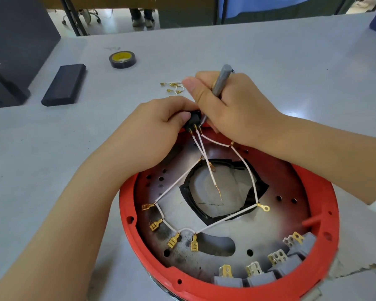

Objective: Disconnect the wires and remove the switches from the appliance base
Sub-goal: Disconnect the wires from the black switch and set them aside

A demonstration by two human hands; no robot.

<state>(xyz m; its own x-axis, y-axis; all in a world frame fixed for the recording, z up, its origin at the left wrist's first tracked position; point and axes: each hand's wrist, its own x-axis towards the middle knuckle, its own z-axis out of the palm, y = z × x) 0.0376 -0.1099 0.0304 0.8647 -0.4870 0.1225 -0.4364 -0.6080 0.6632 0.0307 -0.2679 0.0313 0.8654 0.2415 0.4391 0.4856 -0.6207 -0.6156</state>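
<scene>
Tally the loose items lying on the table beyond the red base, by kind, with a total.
Roll of tape: 1
Black block: 1
Heap of removed terminal wires: 1 heap; single pieces too small to count
Total: 3

A roll of black tape with a yellow core lies near the far edge of the grey desk. A flat black block rests toward its left edge.
</scene>
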